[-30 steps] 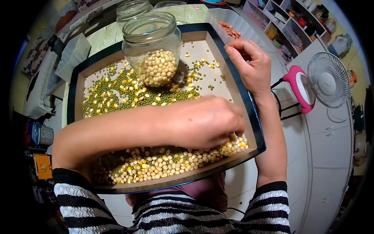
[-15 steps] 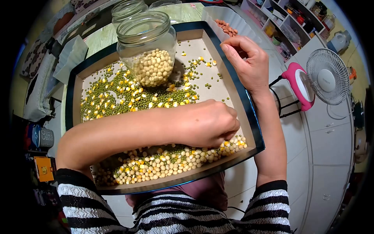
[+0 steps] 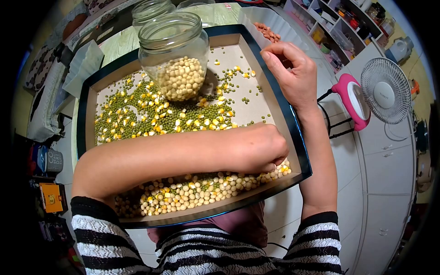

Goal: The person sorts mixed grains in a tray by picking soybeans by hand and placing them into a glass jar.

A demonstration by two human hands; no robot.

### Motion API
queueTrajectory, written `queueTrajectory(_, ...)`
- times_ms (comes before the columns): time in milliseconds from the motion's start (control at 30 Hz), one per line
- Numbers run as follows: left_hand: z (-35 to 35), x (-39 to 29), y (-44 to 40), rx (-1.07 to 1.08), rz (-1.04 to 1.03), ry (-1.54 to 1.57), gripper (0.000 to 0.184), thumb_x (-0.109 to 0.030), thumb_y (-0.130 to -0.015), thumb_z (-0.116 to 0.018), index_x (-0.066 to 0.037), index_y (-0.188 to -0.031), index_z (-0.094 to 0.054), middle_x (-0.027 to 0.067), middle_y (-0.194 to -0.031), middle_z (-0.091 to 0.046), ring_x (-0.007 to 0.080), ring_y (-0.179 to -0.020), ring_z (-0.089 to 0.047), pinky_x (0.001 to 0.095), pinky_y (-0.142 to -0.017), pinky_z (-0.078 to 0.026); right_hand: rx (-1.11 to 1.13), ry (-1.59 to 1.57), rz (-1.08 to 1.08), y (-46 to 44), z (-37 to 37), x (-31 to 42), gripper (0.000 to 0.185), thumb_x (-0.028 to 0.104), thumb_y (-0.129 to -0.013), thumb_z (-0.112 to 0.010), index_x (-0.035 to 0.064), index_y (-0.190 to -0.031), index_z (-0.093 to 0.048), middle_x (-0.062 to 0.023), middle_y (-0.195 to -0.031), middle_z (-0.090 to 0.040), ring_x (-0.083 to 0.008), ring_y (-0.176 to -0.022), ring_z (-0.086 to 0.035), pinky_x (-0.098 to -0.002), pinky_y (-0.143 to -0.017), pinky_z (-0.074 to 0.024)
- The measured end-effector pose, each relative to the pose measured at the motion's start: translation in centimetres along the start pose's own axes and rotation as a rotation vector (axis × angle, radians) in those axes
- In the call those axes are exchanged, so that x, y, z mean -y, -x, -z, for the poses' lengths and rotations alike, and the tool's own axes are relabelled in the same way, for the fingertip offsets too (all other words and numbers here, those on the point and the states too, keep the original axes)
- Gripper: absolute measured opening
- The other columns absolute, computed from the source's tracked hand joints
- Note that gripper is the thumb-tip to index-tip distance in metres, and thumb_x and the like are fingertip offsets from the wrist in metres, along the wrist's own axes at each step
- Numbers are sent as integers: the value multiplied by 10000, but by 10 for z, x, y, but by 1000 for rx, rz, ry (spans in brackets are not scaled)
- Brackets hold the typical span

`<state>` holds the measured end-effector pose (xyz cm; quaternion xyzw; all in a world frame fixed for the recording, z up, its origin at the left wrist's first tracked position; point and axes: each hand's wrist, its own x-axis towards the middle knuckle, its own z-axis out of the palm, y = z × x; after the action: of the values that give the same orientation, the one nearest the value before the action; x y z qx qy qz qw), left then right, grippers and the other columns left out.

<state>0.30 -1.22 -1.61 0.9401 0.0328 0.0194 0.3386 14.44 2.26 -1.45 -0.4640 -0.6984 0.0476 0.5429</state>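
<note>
My left hand (image 3: 261, 149) reaches across the shallow box (image 3: 94, 98) with its fingers closed down on the soybeans (image 3: 197, 197) at the near right corner. What its fingertips grip is hidden. Over the box's right rim, my right hand (image 3: 293, 68) is held with fingers curled in toward the thumb; I cannot make out anything inside it. A glass jar (image 3: 174, 39), partly filled with soybeans, stands in the far part of the box. Green mung beans (image 3: 169, 121) mixed with yellow-and-white corn kernels (image 3: 158, 107) spread around the jar. My left forearm covers the middle of the box.
Behind the jar is another glass jar (image 3: 151, 9). A translucent pleated container (image 3: 291, 30) with reddish peanuts (image 3: 268, 32) sits beyond the right rim, and a similar container (image 3: 85, 68) is at the left. A pink-and-white fan (image 3: 384, 91) stands at the right.
My left hand has shifted slightly right along the near row of soybeans, toward the box's corner, with its forearm following. My right hand stays nearly still.
</note>
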Motion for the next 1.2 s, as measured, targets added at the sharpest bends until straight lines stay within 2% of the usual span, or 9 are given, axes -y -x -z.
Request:
queueTrajectory(267,8,-10,7,63,73,-74,89,-71,-733,-626,2,-782,-610,162,-732,-614,326,-692,-606,390,-650,-492,9,4,6,-1,2,3,69,73,-778,-630,5,-783,-621,-53,-684,-584,-110,-577,-552,-229,-545,-437)
queueTrajectory(333,17,-13,16,29,79,-42,84,-68,-733,-624,2,-776,-605,158,-739,-619,309,-697,-616,378,-643,-494,77,42,-67,0,5,2,104,101,-831,-625,-3,-843,-633,-20,-788,-611,-57,-685,-557,-195,-632,-439)
queueTrajectory(433,58,-27,42,-235,44,-88,88,-52,-721,-645,-5,-783,-606,135,-725,-623,289,-665,-619,351,-637,-502,69,35,-50,0,4,0,109,102,-833,-623,-6,-842,-631,-26,-801,-611,-62,-700,-563,-193,-643,-441)
queueTrajectory(533,102,-30,72,-561,17,-272,104,35,-758,-644,7,-855,-622,48,-804,-641,106,-738,-627,225,-663,-532,2,-29,-9,-1,0,0,74,74,-787,-634,1,-790,-621,-47,-700,-589,-107,-583,-554,-226,-551,-438)
queueTrajectory(567,114,-28,82,-615,51,-133,107,11,-793,-636,18,-899,-622,40,-841,-643,94,-787,-618,226,-708,-526,0,-33,-7,-1,0,0,74,74,-787,-634,1,-790,-621,-47,-700,-589,-107,-583,-554,-226,-551,-438)
queueTrajectory(833,135,0,116,-671,439,-327,152,-67,-852,-607,14,-982,-611,36,-886,-635,93,-833,-607,242,-779,-514,17,0,-2,-1,1,0,77,78,-791,-630,1,-788,-624,-46,-695,-589,-101,-585,-551,-227,-547,-436)
queueTrajectory(1033,131,-4,107,-716,249,-648,148,-70,-839,-622,-20,-978,-626,55,-908,-630,125,-850,-616,250,-755,-528,-2,-9,-5,0,1,-1,84,81,-781,-631,-3,-781,-620,-46,-686,-586,-105,-578,-553,-225,-542,-433)
queueTrajectory(1100,115,-13,92,-688,19,-386,143,-17,-800,-642,-21,-943,-634,50,-883,-626,115,-810,-612,239,-695,-524,-3,-5,-16,0,0,1,89,86,-775,-635,-1,-778,-619,-47,-682,-583,-107,-574,-553,-229,-540,-436)
queueTrajectory(1200,79,-18,63,-529,-92,-139,194,23,-707,-683,-19,-890,-635,79,-839,-618,173,-715,-621,263,-612,-514,7,-30,-28,0,0,1,86,85,-777,-633,1,-773,-618,-48,-682,-582,-108,-576,-556,-231,-543,-439)
